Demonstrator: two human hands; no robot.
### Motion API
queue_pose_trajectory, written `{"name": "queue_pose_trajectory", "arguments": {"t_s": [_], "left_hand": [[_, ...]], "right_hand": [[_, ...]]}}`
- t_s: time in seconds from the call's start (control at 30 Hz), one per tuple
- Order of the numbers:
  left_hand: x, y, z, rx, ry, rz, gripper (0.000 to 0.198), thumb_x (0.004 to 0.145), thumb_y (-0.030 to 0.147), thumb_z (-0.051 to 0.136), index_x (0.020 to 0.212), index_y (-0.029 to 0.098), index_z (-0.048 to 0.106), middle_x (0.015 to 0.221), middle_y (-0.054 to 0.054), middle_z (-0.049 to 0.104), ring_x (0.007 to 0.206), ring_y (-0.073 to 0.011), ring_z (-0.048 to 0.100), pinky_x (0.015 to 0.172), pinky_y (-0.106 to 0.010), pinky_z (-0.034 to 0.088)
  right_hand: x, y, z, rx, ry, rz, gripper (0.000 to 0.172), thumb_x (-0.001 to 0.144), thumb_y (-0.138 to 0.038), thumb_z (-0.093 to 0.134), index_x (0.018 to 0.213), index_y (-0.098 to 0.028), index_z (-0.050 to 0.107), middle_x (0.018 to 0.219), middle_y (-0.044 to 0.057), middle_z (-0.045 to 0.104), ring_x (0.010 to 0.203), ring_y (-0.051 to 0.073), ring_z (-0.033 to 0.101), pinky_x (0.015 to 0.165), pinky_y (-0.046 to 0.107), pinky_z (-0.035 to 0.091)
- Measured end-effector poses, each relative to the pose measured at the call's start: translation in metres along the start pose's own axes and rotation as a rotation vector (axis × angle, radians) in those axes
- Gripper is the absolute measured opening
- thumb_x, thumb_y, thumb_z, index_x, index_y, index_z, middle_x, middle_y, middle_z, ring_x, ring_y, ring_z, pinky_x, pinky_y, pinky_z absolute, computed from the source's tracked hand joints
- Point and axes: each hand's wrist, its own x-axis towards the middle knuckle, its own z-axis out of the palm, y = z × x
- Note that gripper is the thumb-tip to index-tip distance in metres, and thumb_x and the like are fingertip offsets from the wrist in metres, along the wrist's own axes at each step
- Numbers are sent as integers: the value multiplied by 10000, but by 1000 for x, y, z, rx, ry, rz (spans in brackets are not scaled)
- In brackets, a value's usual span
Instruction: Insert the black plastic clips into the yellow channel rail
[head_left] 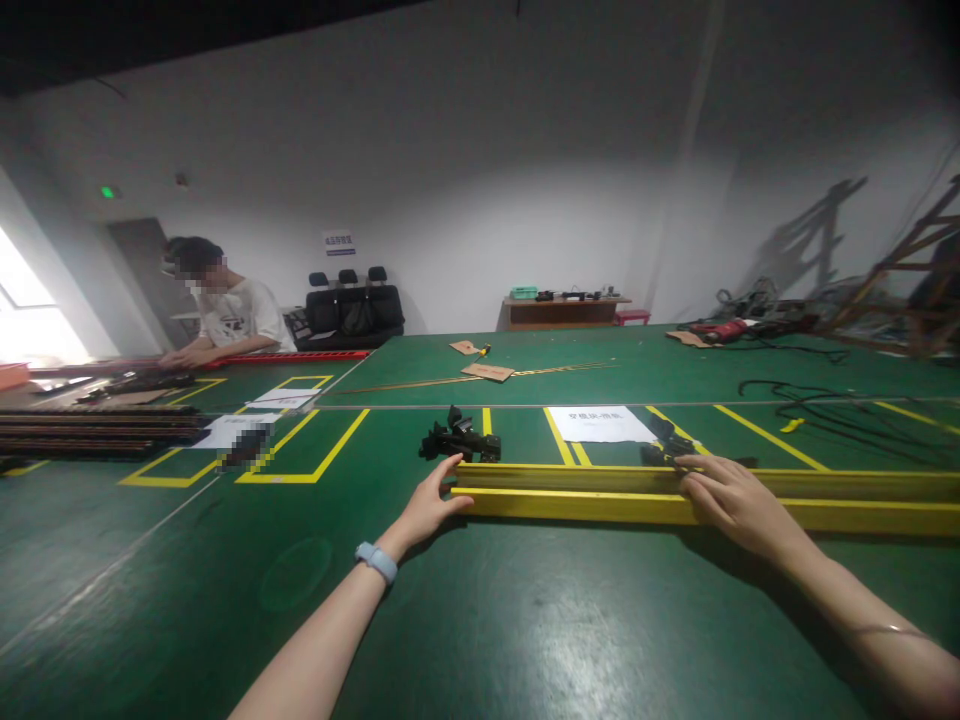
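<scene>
Now, the yellow rail [600,492] lies across the table [525,620] before you. Your left grip [431,500], fingers open, touches its left end; your right grip [731,500] rests flat and open on top. Steady it evenly with both, clear of the black parts [459,440] just behind.

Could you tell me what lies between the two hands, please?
In the head view, only the yellow rail runs between the left hand and the right hand, both touching it.
</scene>
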Motion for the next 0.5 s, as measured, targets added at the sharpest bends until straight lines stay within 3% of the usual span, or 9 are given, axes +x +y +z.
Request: {"name": "queue_pose_trajectory", "arguments": {"t_s": [0.17,0.27,0.37,0.5], "left_hand": [[-1,5,0,38,19,-2,701,711,345,736,1350,220,475,1373,-132,512,1236,-284,502,1010,-422,413],[-1,6,0,47,16,3,700,720,351,727,1355,212,467,1359,-135,522,1232,-276,504,1014,-418,410],[-1,5,0,42,18,7,705,719,364,728,1356,219,463,1358,-128,523,1230,-273,508,1013,-413,414],[-1,4,0,-1,6,-8,715,718,369,728,1362,220,455,1357,-123,524,1225,-274,515,1008,-408,423]], "right_hand": [[-40,57,-8,-28,58,99,294,902,-379,448,887,-245,708,1094,113,638,994,263,605,894,397,443],[-55,79,-12,-41,92,127,318,900,-418,432,857,-261,706,1076,115,639,959,256,611,880,394,440],[-51,82,-12,-59,80,151,318,882,-427,467,799,-240,710,1043,139,647,938,243,608,885,367,427],[-11,62,-6,-58,61,295,359,878,-420,452,728,-207,699,1009,158,652,942,248,595,890,368,420]]}}
